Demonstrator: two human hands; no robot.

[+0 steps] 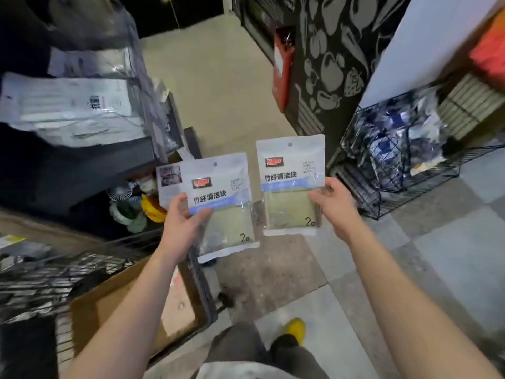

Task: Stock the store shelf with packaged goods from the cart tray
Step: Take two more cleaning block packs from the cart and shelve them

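Tiled store floor [276, 272] below; left hand [181, 217] pinches one cleaning-block pack [221, 187], right hand [333, 203] a second pack [289, 170], both grips closed, midair near the wire shelf basket [363, 199]; mid-transfer; next, probably set them inside.

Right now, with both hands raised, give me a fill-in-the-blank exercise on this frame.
1. The left pouch, held by the left hand, bears the numeral ____.
2. The right hand grips the right pouch at its ____ edge.
3. The shoe below is coloured ____.
Missing words: 2; right; yellow.
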